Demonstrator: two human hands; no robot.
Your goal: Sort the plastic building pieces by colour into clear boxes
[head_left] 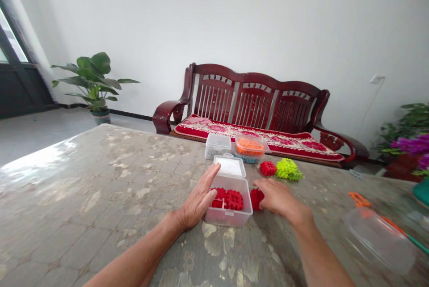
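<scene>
My left hand grips the left wall of a clear plastic box, the thumb over its rim and the fingers stretched along the side. Inside the box lie red lattice-like building blocks. Its hinged lid stands open, tipped away from me. Just right of the box, my right hand has its fingers closed around a red building block, partly hidden by them. Beyond that hand, a red cluster of blocks sits beside a yellow-green cluster on the table.
Behind the box stand a closed clear container and a container of orange pieces, with blue ones beneath. At right lie a clear plastic tub or lid and orange pieces. A wooden bench borders the patterned table.
</scene>
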